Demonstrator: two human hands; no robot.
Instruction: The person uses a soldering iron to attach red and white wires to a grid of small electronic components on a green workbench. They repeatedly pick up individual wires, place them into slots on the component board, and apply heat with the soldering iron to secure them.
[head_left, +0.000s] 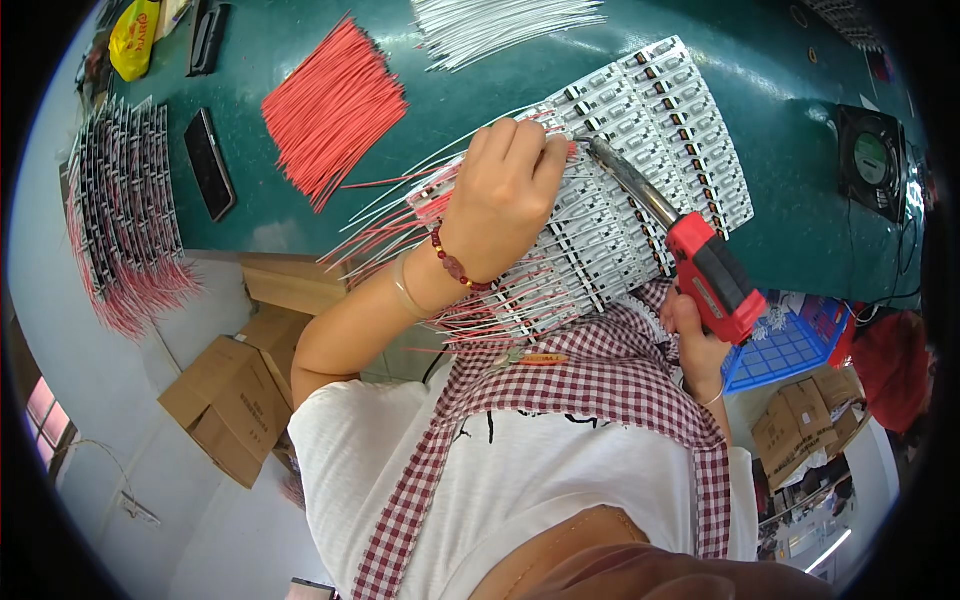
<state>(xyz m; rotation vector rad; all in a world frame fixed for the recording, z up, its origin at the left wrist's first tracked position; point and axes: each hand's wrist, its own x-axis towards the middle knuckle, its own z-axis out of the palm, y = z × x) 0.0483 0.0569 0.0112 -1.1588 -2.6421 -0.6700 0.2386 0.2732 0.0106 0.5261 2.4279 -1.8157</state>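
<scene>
A large panel of white circuit boards [625,105] lies slanted on the green table [800,130] in front of me. Red and white wires [490,310] stick out from its left and near part. My left hand [500,190] is over the panel, its fingers closed in a pinch; a short red wire [571,150] shows at the fingertips. My right hand [692,330], lower right, is wrapped round the handle of a red and black soldering gun [712,275]. The gun's metal tip points up and left and reaches the boards close beside my left fingertips.
A bundle of red wires [335,110] and a bundle of white wires [500,25] lie beyond the panel. Left are a phone [208,165] and a stack of wired boards [125,200]. Right are a small black fan [870,160] and a blue basket [785,350]. Cardboard boxes [235,395] stand below.
</scene>
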